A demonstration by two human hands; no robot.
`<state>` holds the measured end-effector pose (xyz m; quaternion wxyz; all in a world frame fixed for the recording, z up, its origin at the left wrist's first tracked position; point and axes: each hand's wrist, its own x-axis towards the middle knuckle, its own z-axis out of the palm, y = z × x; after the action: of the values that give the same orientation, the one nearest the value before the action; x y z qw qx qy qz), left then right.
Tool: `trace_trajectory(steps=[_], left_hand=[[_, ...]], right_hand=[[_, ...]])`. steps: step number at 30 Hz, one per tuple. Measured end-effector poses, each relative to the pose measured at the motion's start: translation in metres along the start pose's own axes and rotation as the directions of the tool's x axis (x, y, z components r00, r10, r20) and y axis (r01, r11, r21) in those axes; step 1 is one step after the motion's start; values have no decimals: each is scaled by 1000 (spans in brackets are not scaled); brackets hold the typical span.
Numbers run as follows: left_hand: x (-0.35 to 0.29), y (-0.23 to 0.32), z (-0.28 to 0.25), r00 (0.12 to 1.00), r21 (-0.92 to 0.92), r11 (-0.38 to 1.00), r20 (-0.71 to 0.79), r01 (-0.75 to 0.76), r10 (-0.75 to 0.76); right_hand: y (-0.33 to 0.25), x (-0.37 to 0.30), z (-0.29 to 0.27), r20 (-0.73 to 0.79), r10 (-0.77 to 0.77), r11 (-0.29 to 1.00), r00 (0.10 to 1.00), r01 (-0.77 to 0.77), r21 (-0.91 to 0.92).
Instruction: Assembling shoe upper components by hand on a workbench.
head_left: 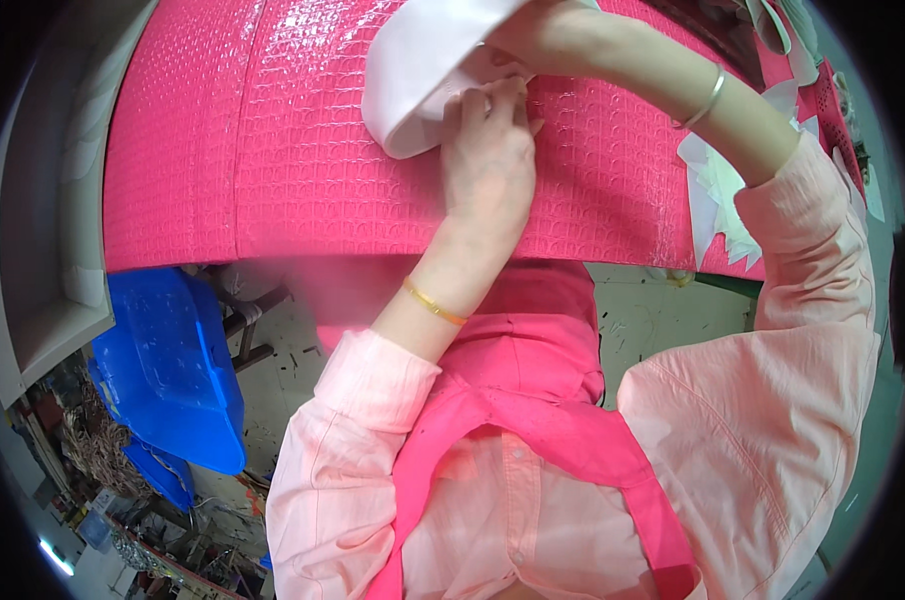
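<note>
A white, smooth, curved piece (423, 70) with a rounded lower end stands on the pink table cover, near the top of the head view. It looks like folded sheet material, and I cannot make out its kind. My left hand (488, 150) is at its inner lower side, with fingers curled and pressed together on it. From the right, my right hand (548, 38) reaches over and into the hollow of the same piece. Its fingers are mostly hidden by the white wall and lie close to my left fingertips.
The table has a glossy, embossed pink cover (313, 190). Thin white pieces (723, 195) are stacked at its right edge, near a pink perforated basket (841, 130). Below left hangs a blue plastic bin (168, 350), beside a grey frame (78, 250). Clutter fills the lower left.
</note>
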<state>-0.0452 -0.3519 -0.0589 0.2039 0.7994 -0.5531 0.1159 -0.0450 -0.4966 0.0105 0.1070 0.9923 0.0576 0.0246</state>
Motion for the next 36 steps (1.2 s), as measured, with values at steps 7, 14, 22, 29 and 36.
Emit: trace_trajectory(steps=[7,14,22,29,36], left_hand=[[3,0,10,997,43,999,-66,-26,29],[14,13,17,998,154,987,-28,-52,57],[20,19,28,1000,-34,999,-7,10,-11],[10,9,15,974,-35,999,227,-6,14],[-17,-54,-71,861,304,878,467,-369,200]], right_hand=[[-7,13,-34,429,43,980,902,-121,158],[22,12,53,377,-228,722,898,416,-553],[10,-2,17,540,-455,599,708,692,-403],[-6,-37,-3,335,-138,974,932,66,217],[-43,-69,32,-11,17,872,1000,-9,489]])
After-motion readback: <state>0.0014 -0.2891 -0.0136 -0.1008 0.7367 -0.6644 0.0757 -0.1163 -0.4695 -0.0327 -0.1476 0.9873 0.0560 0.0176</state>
